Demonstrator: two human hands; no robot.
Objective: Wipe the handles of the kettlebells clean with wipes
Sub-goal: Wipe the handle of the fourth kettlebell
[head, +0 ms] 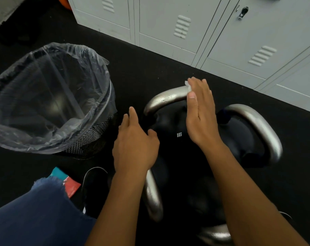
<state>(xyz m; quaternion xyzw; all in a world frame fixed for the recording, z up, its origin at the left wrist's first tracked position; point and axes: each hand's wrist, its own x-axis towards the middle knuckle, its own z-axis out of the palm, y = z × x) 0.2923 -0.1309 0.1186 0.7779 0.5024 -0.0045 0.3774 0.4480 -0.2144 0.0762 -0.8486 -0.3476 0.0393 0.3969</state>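
We've got the right hand [200,110] pressing a white wipe [188,85] onto the top of the middle kettlebell's handle [168,97], thumb pinching it against the metal; looks like that grip keeps the wipe from slipping as it rubs; the left hand [134,144] hovers loose with fingers relaxed, holding nothing, near the black kettlebell body [172,126], probably ready to steady it. The bin [49,96] with its clear liner sits just left on the floor, handy for tossing the wipe; two more handles [262,125] wait close by.
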